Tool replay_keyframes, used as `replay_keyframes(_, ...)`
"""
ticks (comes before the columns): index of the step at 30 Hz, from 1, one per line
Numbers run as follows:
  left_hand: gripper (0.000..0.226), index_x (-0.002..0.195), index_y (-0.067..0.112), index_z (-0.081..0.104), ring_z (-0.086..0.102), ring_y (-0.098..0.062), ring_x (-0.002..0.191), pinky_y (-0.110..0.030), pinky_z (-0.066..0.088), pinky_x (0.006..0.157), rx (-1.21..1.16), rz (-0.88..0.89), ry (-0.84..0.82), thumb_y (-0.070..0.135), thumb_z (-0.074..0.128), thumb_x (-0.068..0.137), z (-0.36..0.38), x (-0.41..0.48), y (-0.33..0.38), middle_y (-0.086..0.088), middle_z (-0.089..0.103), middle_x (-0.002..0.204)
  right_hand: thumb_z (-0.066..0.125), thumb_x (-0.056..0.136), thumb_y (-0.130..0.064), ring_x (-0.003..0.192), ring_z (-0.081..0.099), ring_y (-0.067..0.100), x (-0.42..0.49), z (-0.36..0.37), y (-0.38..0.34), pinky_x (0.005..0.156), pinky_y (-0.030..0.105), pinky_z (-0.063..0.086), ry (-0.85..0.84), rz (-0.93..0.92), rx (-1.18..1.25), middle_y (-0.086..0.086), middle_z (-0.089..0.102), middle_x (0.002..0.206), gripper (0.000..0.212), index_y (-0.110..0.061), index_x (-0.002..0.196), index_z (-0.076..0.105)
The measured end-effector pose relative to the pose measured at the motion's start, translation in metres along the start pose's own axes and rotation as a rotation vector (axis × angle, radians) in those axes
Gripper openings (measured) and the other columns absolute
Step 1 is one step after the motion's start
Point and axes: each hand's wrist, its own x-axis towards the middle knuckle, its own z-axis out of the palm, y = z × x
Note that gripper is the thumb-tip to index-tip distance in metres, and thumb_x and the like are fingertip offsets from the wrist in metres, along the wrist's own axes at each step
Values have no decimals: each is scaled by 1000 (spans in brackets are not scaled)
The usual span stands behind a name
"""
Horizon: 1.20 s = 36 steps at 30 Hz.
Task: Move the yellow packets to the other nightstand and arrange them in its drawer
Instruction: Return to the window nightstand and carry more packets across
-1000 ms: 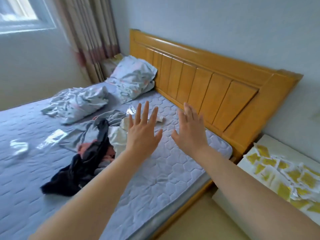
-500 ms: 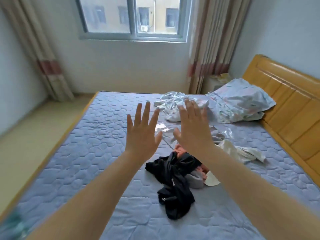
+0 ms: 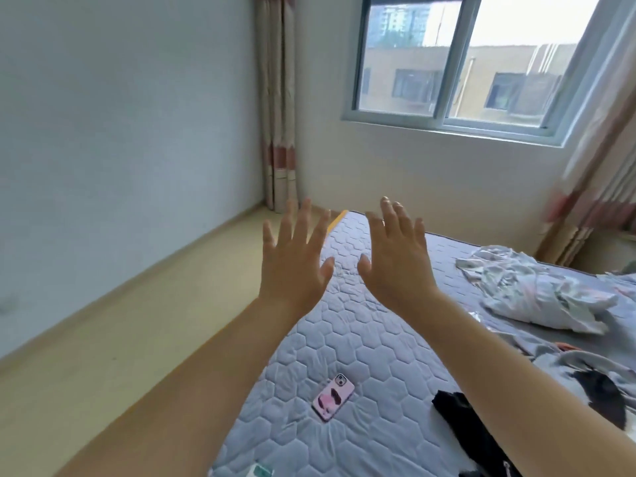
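My left hand [image 3: 292,259] and my right hand [image 3: 395,256] are both raised in front of me, backs toward the camera, fingers spread, holding nothing. They hover side by side above the far left corner of the bed [image 3: 344,332], a few centimetres apart. No yellow packets and no nightstand show in this view.
A pink phone [image 3: 333,396] lies face down on the quilted mattress near its left edge. Crumpled bedding [image 3: 537,290] and dark clothes [image 3: 475,428] lie at the right. Pale floor [image 3: 120,339] runs along the bed's left side to a wall. A window [image 3: 457,63] and curtains [image 3: 277,98] are ahead.
The view has swung left, from the headboard and packets, past the bed's middle, to the foot-side corner and floor. Both hands stayed raised and spread in front of me.
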Motion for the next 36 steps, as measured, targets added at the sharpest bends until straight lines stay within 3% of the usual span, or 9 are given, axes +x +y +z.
replay_keyframes(4, 74, 153, 20, 17, 6, -34, 147, -61, 15, 111, 61, -49, 13, 43, 50, 91, -26, -14, -122, -11, 9, 161, 56, 87, -25, 145, 12, 31, 47, 15, -123, 115, 50, 10, 40, -41, 93, 14, 16, 156, 64, -7, 143, 31)
replay_keyframes(8, 73, 152, 19, 20, 11, -34, 147, -61, 20, 110, 191, -60, 8, 44, 48, 90, -52, -22, -248, -12, 14, 160, 56, 86, -23, 145, 12, 31, 96, 35, -236, 116, 49, 8, 37, -74, 190, 14, 16, 157, 66, -7, 144, 30)
replay_keyframes(14, 72, 154, 21, 8, -1, -32, 148, -59, 12, 113, 200, -124, -47, 45, 42, 95, -44, -8, -393, -11, 1, 161, 55, 87, -25, 145, 10, 30, 170, 80, -361, 117, 49, 7, -4, -117, 221, 13, 15, 157, 64, -8, 143, 30)
replay_keyframes(21, 70, 153, 24, -6, -14, -30, 147, -56, 2, 115, 211, -123, -100, 46, 31, 99, 28, 58, -545, -8, -14, 160, 52, 89, -27, 146, 6, 30, 293, 179, -456, 117, 50, 6, 7, -117, 227, 13, 12, 157, 65, -10, 146, 24)
replay_keyframes(30, 69, 151, 25, -15, -22, -29, 145, -55, -4, 115, 190, -50, -206, 47, 26, 100, 124, 233, -727, -6, -23, 158, 47, 93, -32, 147, 4, 29, 508, 303, -523, 118, 47, 3, -34, -38, 141, 13, 7, 159, 64, -8, 147, 21)
replay_keyframes(36, 69, 151, 28, -16, -24, -27, 144, -55, -7, 114, 100, 6, -225, 47, 26, 100, 203, 334, -829, -5, -23, 158, 15, 93, -52, 148, -3, 23, 619, 394, -555, 118, 44, -1, -54, 5, 115, 8, 1, 160, 69, -14, 152, 12)
